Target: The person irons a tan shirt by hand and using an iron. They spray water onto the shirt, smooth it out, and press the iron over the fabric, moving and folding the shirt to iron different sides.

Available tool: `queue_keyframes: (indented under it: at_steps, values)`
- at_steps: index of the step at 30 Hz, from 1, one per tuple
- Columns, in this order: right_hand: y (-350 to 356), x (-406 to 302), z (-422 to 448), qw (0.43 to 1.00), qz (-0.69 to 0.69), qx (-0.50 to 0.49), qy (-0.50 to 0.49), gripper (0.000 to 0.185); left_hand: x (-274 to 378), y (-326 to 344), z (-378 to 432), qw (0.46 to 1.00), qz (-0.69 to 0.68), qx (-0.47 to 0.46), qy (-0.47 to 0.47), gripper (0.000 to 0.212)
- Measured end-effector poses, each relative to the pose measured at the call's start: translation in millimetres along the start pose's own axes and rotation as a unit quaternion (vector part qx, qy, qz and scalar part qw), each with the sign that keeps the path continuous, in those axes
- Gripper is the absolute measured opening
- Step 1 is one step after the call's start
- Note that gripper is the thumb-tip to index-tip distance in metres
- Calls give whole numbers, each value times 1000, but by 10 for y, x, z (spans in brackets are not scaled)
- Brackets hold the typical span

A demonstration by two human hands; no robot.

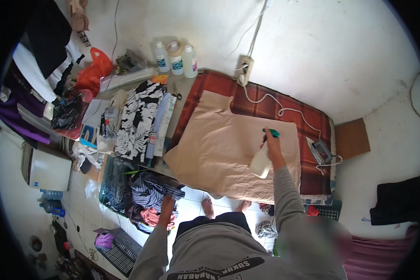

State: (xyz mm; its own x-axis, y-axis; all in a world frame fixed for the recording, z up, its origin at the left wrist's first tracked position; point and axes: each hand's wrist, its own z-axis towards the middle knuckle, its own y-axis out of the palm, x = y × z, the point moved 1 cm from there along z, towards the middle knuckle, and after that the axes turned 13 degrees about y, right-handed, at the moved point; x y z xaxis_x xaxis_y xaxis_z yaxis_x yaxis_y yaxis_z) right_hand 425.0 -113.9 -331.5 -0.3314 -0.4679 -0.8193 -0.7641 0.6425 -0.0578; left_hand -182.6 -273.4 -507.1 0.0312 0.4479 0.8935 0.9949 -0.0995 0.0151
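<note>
My right hand (pixel 273 145) grips a spray bottle (pixel 260 162) with a white body and green head, held over a tan cloth garment (pixel 210 147). The garment lies spread over a red plaid blanket (pixel 313 178) on the table, with creases at its left part. To its right a clothes iron (pixel 320 151) with a small red light rests on the blanket, its white cord running to a socket strip (pixel 245 70) on the wall. Lower left, my left hand (pixel 167 206) is beside a striped cloth (pixel 148 192) on a heap of clothes; its fingers do not show clearly.
Folded clothes (pixel 140 122), scissors (pixel 177 95) and several plastic bottles (pixel 176 59) stand or lie on the table's left part. A green basket (pixel 105 196) of clothes is below. A brown cardboard piece (pixel 352 140) is right of the iron. Garments hang at the upper left.
</note>
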Motion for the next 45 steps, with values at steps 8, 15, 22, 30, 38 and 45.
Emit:
queue_keyframes:
  at_steps: [8,15,22,30,38,45]
  values:
    - [1542,192,-985,988,-76,-124,60,41,628,685,729,996,-20,-69,44,79]
    - [-1,542,-1000,1000,-23,-15,-13,44,295,920,319,983,51,-172,45,57]
    - [-1950,885,-1411,977,4,213,27,52,83,669,-339,969,112,-221,-13,49]
    - [-779,1390,-1643,997,12,50,60,53,129,841,-1084,989,2,-84,118,46]
    - [746,1481,-2307,964,-156,-215,-8,53,325,1054,-1562,996,1,-56,73,41]
    - [-54,2127,-2587,940,-277,-150,-130,58,476,1261,-1682,981,21,-1,191,34]
